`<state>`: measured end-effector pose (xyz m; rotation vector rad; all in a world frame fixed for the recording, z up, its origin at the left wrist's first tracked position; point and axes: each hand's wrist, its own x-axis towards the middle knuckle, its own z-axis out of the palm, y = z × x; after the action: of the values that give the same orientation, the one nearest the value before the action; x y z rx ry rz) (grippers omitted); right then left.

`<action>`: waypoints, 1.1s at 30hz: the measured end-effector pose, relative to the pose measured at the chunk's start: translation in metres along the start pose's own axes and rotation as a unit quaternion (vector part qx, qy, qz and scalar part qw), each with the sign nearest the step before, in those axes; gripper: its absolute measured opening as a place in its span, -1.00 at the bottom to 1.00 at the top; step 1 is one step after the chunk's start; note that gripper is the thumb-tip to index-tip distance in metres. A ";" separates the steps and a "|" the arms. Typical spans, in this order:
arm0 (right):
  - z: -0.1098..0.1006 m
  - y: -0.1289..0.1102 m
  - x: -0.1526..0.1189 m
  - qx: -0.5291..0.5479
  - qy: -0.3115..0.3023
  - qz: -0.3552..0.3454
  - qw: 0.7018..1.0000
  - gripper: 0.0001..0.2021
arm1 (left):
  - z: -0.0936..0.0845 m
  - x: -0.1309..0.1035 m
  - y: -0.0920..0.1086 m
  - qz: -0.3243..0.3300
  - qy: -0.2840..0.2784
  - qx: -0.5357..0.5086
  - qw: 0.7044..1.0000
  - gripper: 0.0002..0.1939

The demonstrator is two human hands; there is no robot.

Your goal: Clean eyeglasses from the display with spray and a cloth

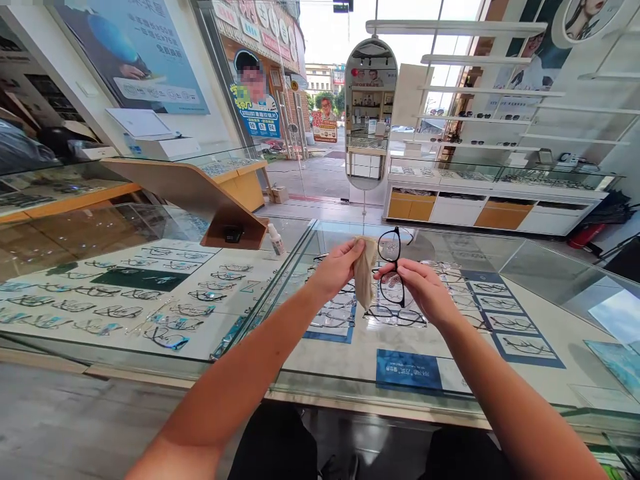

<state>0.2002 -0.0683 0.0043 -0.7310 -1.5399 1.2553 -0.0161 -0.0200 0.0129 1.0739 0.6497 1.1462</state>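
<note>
Pinched in my left hand (341, 268) is a beige cloth (366, 277), which hangs down from the fingers. My right hand (424, 288) grips a pair of black-framed eyeglasses (397, 265) near the middle of the frame. The eyeglasses are turned on end, one lens above the other, just right of the cloth. Both hands are raised over the glass display case (327, 367). Below them, under the glass, lie rows of spectacle frames (395, 316) and a blue printed card (407, 371).
A white spray bottle (275, 240) stands on the glass at left, beside a slanted wooden stand (235, 227). An oval mirror (371, 113) hangs ahead. White shelves (480, 90) and a display counter (450, 207) line the right. More frames (117, 311) lie in the left case.
</note>
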 end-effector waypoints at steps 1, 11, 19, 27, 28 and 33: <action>0.000 0.000 0.000 0.001 -0.001 0.001 1.000 -0.69 | 0.000 0.000 -0.001 -0.002 -0.006 0.002 1.000 -0.59; 0.000 -0.002 0.000 -0.005 -0.024 0.007 1.000 -0.70 | -0.002 0.001 -0.005 -0.011 -0.045 0.015 0.999 -0.43; 0.003 -0.002 0.000 -0.032 -0.060 0.022 0.997 -0.69 | 0.002 0.000 -0.002 -0.033 -0.066 -0.054 0.996 -0.56; -0.001 0.001 0.000 -0.028 -0.041 0.018 0.999 -0.68 | 0.005 -0.001 0.008 -0.008 -0.033 -0.112 0.993 -0.64; -0.001 0.000 0.000 -0.027 -0.046 0.018 0.998 -0.68 | 0.005 -0.001 0.009 -0.008 -0.031 -0.115 0.993 -0.63; 0.004 -0.001 -0.001 -0.016 -0.070 0.009 0.997 -0.70 | 0.004 -0.002 0.003 -0.001 -0.033 -0.103 0.994 -0.53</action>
<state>0.1974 -0.0711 0.0053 -0.6901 -1.6733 1.3216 -0.0143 -0.0227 0.0175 0.9309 0.4684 1.1442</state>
